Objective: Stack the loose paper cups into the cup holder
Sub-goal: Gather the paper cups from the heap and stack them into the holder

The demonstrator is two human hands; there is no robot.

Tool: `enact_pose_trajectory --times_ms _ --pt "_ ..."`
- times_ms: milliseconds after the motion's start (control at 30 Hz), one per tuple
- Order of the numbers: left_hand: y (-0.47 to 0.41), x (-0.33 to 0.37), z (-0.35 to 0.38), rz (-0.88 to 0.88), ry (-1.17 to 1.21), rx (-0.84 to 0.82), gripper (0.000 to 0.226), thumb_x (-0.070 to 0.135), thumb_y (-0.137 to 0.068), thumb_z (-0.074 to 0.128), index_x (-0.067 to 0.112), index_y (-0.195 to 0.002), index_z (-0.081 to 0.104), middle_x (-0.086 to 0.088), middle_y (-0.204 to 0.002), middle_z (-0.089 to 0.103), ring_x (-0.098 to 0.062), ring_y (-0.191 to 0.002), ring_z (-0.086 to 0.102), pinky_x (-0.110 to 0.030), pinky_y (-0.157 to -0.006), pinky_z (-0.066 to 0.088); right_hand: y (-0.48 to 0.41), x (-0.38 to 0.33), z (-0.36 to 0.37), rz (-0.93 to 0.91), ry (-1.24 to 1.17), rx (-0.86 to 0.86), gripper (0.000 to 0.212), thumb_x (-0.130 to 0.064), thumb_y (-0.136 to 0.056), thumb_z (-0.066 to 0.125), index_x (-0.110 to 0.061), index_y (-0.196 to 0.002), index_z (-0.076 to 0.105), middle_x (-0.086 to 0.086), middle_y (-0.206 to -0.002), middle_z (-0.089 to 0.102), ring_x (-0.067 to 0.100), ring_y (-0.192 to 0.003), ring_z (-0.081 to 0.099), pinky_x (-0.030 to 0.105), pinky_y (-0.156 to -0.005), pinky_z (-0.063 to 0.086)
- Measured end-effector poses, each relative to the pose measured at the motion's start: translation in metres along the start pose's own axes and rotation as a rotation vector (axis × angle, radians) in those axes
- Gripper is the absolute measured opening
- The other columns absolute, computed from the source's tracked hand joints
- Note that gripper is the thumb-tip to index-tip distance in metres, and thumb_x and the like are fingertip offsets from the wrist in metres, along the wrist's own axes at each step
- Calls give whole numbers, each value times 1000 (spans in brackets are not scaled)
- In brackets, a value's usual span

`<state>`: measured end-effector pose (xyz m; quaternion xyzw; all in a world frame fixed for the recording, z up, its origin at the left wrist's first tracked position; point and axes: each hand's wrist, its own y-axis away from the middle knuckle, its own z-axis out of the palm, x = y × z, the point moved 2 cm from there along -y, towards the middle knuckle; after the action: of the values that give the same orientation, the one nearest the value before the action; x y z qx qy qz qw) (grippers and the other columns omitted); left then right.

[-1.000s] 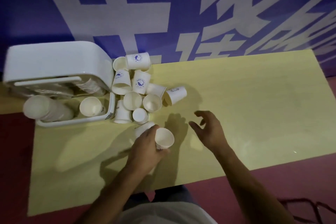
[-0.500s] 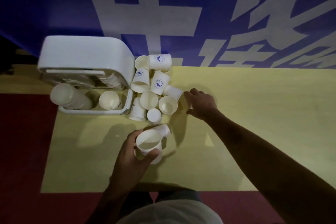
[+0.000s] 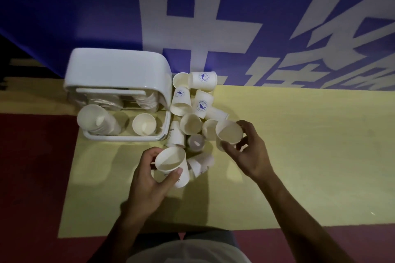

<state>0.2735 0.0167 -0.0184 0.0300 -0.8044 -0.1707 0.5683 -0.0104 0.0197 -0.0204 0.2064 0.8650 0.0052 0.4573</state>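
Note:
A white cup holder (image 3: 119, 74) with a curved hood stands at the left of the yellow table (image 3: 299, 156). Inside it are a tall stack of cups (image 3: 94, 119) and a single cup (image 3: 144, 124). Several loose white paper cups (image 3: 192, 109), some printed with a blue logo, lie piled to the right of the holder. My left hand (image 3: 149, 179) grips an upright paper cup (image 3: 171, 162) in front of the pile. My right hand (image 3: 250, 151) holds another paper cup (image 3: 228, 133) at the pile's right edge, its mouth facing up.
A blue banner (image 3: 85, 6) with large white characters hangs behind the table. Dark red floor (image 3: 32, 166) lies to the left and in front. One loose cup (image 3: 201, 163) lies on its side between my hands.
My right hand reached to the pile's right side, took hold of a cup and lifted it back toward me. My left hand kept its cup and turned it more upright.

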Motion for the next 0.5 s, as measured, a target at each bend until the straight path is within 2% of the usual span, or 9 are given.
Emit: enact_pose_trajectory --times_ms 100,233,300,400,500 --pt "-12 -3 -32 3 25 4 60 52 -69 78 31 -120 56 18 -114 65 -11 -105 62 -27 -86 50 12 -39 34 -43 -118 2 58 -36 -78 87 -34 -124 52 -18 -113 63 15 -74 65 24 -59 51" --pt "-25 -9 -82 26 77 -3 55 46 -75 72 26 -123 55 13 -117 64 -16 -107 62 -27 -87 52 12 -84 91 -128 -195 -32 66 -33 -80 87 -31 -135 51 -15 -124 61 17 -88 67 25 -62 54" --pt "-30 -15 -106 34 106 -2 55 45 -79 71 21 -126 54 9 -118 64 -18 -108 62 -31 -89 53 8 -101 117 -165 -197 -24 69 -35 -80 86 -27 -139 50 -14 -128 59 15 -97 65 25 -66 55" --pt "-38 -27 -137 28 126 14 55 41 -79 71 19 -126 53 8 -119 62 -18 -107 62 -39 -87 54 -1 -122 153 -190 -209 -31 67 -31 -81 87 -26 -138 51 -22 -127 59 11 -105 64 24 -70 54" --pt "-43 -32 -155 29 115 19 57 39 -74 75 20 -123 53 10 -117 63 -16 -106 62 -24 -84 52 -11 -128 183 -239 -152 -58 67 -34 -82 85 -25 -138 50 -17 -127 61 9 -110 63 29 -78 56"
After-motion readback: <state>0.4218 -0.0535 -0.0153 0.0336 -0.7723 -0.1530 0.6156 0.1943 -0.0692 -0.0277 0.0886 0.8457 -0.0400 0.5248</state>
